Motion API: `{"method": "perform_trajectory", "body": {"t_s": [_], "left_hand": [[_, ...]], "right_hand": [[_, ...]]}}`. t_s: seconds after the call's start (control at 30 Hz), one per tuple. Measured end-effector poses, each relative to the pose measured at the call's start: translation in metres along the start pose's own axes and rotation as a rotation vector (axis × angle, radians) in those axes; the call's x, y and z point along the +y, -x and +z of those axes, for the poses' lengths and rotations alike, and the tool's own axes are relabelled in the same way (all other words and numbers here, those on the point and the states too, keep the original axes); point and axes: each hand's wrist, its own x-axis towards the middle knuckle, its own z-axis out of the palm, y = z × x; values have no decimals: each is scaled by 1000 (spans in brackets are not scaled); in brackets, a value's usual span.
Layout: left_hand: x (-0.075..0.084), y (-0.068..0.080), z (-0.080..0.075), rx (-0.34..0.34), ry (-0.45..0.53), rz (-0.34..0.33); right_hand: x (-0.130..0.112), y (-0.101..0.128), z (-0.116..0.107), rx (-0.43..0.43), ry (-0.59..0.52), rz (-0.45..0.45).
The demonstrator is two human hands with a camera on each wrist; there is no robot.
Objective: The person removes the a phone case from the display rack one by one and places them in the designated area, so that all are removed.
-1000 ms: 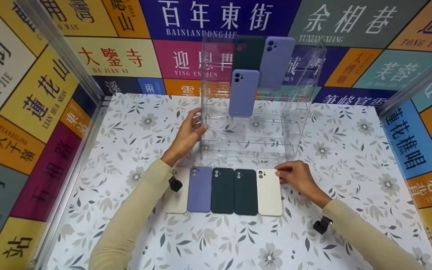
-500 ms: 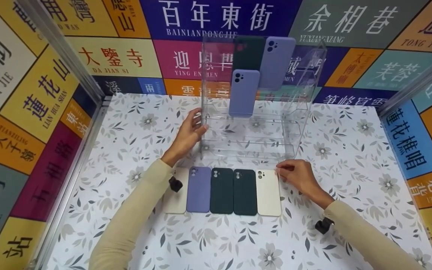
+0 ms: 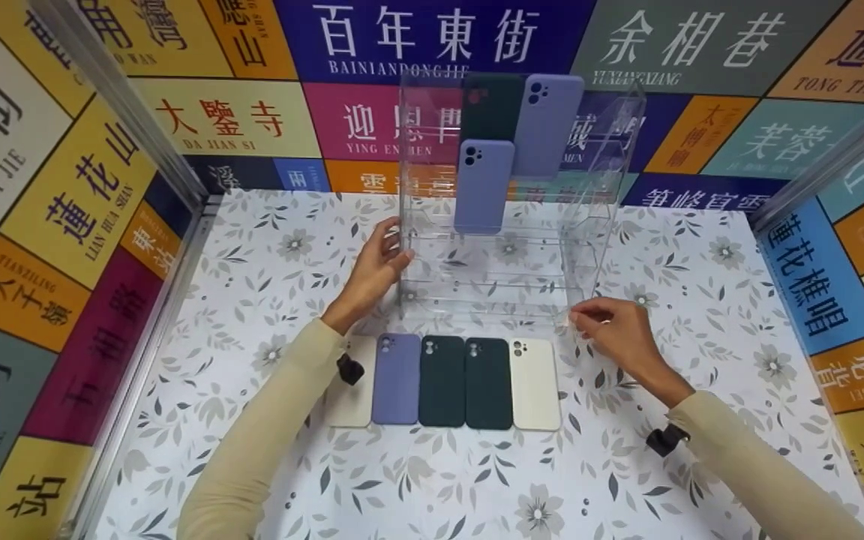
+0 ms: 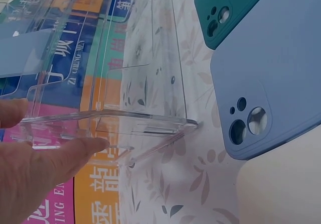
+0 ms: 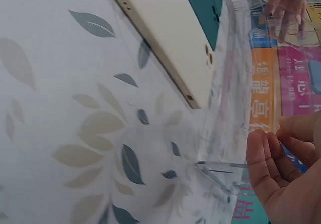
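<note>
My left hand (image 3: 372,274) grips the left side panel of a clear acrylic display rack (image 3: 492,296), thumb and fingers on either side of its edge (image 4: 115,114). By the rack's front right corner, my right hand (image 3: 616,330) has curled fingers with thumb and fingertips together. In the right wrist view I make out nothing held between the fingertips (image 5: 257,139). Phone cases lie side by side before the rack: a cream case (image 3: 535,386), two dark green cases and a lavender case (image 3: 397,379). Another cream case (image 3: 353,382) is partly hidden behind my left sleeve.
On the rack's upper tiers stand a dark green case (image 3: 490,105), a lavender case (image 3: 552,124) and, lower, another lavender case (image 3: 483,187). A floral cloth (image 3: 267,465) covers the table. Printed panels (image 3: 229,116) with large characters enclose the back and sides.
My right hand has left the right-hand cream case and moved up and right to the rack's front right corner. My left hand keeps its grip on the rack.
</note>
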Motion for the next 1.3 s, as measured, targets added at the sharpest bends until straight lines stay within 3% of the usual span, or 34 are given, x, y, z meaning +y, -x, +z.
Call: {"method": "perform_trajectory", "body": {"t_s": [0.23,0.53,0.83,1.3], "left_hand": [[2,-4,1,16,-6,-19],[2,-6,1,20,2,-22],[3,-1,2,56,-17,-20],[7,-4,7,56,-2,-2]], "right_hand": [[-25,-21,-22,98,29,-48],[-58,-40,-45,133,42,-93],[-87,-58,-51,142,68,-137],[-119,-90,-52,137,86,-158]]}}
